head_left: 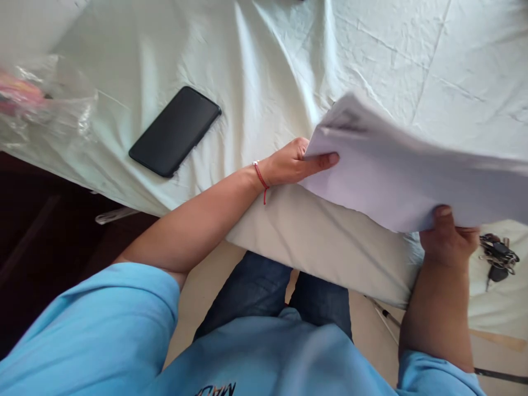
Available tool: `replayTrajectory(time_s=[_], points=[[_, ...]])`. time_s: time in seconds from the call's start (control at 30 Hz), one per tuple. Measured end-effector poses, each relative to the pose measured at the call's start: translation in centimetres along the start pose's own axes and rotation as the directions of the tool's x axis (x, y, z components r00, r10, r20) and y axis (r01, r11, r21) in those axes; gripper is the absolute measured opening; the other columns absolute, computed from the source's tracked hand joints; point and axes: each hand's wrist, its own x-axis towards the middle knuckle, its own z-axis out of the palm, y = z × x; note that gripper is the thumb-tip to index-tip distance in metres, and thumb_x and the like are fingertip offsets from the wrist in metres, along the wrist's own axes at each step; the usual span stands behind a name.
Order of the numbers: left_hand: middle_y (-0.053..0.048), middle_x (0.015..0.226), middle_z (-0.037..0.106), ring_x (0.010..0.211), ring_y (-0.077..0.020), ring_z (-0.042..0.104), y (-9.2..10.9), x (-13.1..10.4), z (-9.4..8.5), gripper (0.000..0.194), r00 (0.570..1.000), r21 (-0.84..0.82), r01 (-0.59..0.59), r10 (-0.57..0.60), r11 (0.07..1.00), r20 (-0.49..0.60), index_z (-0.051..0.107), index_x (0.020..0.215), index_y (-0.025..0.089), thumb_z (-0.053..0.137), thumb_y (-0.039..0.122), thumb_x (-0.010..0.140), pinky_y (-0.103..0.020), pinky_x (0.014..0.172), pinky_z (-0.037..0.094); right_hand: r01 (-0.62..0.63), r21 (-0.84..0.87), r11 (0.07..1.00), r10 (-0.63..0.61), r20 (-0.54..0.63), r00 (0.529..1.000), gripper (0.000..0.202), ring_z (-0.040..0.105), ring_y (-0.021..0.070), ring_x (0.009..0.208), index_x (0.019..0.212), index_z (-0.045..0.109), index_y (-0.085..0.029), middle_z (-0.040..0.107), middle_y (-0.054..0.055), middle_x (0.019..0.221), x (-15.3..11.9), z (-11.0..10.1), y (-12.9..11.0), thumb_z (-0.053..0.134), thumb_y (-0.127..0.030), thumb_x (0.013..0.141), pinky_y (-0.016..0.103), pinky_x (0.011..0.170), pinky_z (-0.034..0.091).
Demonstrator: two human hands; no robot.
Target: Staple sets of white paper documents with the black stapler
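Note:
A stack of white paper sheets is held up over the cloth-covered table, its top edge bent and blurred. My left hand pinches the left end of the sheets, thumb on the near face and the other fingers mostly hidden behind. Along the lower edge, my right hand grips the same sheets, its thumb pressed on the front. A dark patch of print or picture shows at the folded upper left corner. A red string bracelet circles my left wrist.
Left of my hands, a black smartphone lies on the pale tablecloth. A clear plastic bag with something pink in it sits at the far left. A bunch of keys rests right of my right hand. The table's near edge runs before my legs.

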Motion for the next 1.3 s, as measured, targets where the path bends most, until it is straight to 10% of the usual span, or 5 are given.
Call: replayTrajectory(time_s=[0.33,0.7,0.97,1.3], points=[[-0.005,0.080,0.069,0.082,-0.0222,0.072,1.0,0.6,-0.8,0.079,0.999,-0.121,0.036,-0.034,0.992,0.016,0.074,0.094,0.025,0.069,0.103,0.105,-0.037,0.068,0.061,-0.160,-0.170,0.972,0.151,-0.065,0.986,0.062,0.085,0.0277,0.114,0.089,0.082,-0.024,0.088,0.003,0.099,-0.2,-0.9,-1.9,0.118,-0.043,0.041,0.041,0.107,0.077],[0.003,0.072,0.065,0.073,-0.0170,0.066,0.9,0.7,-1.4,0.029,0.999,0.008,0.050,-0.050,0.999,-0.020,0.083,0.124,0.020,0.084,0.037,0.101,-0.033,0.074,0.056,-0.401,-0.615,0.680,0.449,-0.084,0.890,0.060,0.074,0.0213,0.075,0.084,0.089,-0.027,0.089,0.003,0.090,1.1,-4.7,-5.0,0.116,-0.053,0.038,0.027,0.052,0.057],[-0.001,0.083,0.080,0.084,-0.0186,0.071,2.2,0.6,-1.2,0.019,0.999,0.260,0.003,-0.015,0.966,0.044,0.090,0.110,0.017,0.080,0.030,0.100,-0.032,0.082,0.053,-0.489,-0.641,0.592,0.600,-0.056,0.798,0.063,0.079,0.0247,0.070,0.084,0.091,-0.029,0.092,0.004,0.088,2.1,-6.2,-4.4,0.121,-0.055,0.035,0.030,0.050,0.062],[-0.001,0.076,0.077,0.083,-0.0199,0.070,1.8,0.6,-1.0,0.014,0.995,0.316,-0.045,0.015,0.948,0.096,0.089,0.096,0.021,0.077,0.027,0.101,-0.034,0.086,0.053,-0.522,-0.610,0.597,0.601,-0.092,0.794,0.065,0.073,0.0245,0.063,0.077,0.086,-0.028,0.086,0.004,0.078,1.5,-4.8,-5.5,0.119,-0.054,0.027,0.033,0.048,0.059]])
